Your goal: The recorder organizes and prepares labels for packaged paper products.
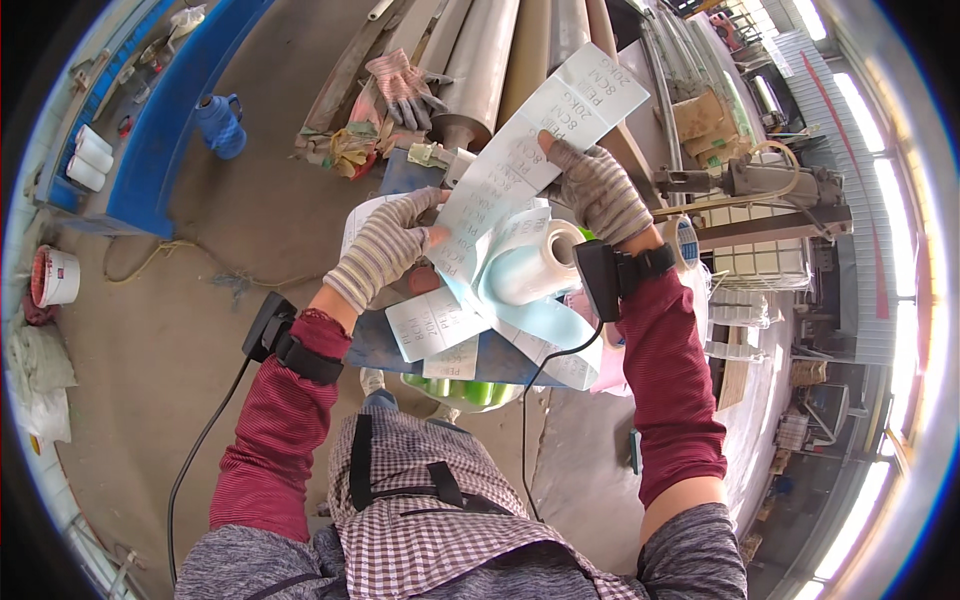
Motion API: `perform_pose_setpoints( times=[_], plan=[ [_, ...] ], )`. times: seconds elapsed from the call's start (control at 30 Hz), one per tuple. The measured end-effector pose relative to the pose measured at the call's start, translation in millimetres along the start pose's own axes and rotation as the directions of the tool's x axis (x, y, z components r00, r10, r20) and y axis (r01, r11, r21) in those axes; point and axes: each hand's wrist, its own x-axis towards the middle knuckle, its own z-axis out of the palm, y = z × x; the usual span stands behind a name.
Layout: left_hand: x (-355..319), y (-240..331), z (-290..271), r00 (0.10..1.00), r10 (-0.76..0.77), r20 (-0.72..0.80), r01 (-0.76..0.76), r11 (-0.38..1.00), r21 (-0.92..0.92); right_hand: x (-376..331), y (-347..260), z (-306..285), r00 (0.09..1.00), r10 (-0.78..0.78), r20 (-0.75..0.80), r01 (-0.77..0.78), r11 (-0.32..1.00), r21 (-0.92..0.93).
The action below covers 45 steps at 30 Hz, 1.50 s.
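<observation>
A long pale strip of printed labels (520,150) is stretched slantwise between my hands. My left hand (390,245), in a striped fingerless glove, pinches its lower left edge. Higher up, my right hand (600,190), gloved the same way, grips the right edge with thumb and fingers. Below the strip a white roll (530,275) lies on its side, its hollow core facing right. More of the label strip loops around this roll, and loose label ends (430,325) fan out over the blue table (375,345). The labels partly hide the tabletop.
Long rollers (480,75) lie beyond the table, with a work glove (403,85) on top. A tape roll (685,242) is beside my right wrist. Green rolls (480,392) sit below the near edge. At left stand a blue jug (221,125) and a white bucket (60,277).
</observation>
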Motion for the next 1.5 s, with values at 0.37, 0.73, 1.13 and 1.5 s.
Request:
perform_pose_setpoints(
  times=[0.37,0.73,1.13,1.5],
  plan=[
    [-15,31,-3,0.999,-0.041,0.017,0.043,0.99,-0.136,-83,-17,36,0.996,-0.011,-0.092,0.03,0.978,0.204],
    [-89,7,-34,0.966,-0.003,-0.26,-0.014,0.998,-0.063,-231,107,87,0.975,-0.014,-0.22,-0.034,0.976,-0.216],
    [-4,-77,-103,0.973,-0.229,-0.019,0.229,0.973,-0.032,-236,158,92,0.896,0.444,-0.025,-0.329,0.698,0.636],
    [-27,-3,-149,0.966,-0.249,0.067,0.22,0.932,0.288,-228,126,68,0.901,0.411,0.142,-0.429,0.892,0.142]
  ],
)
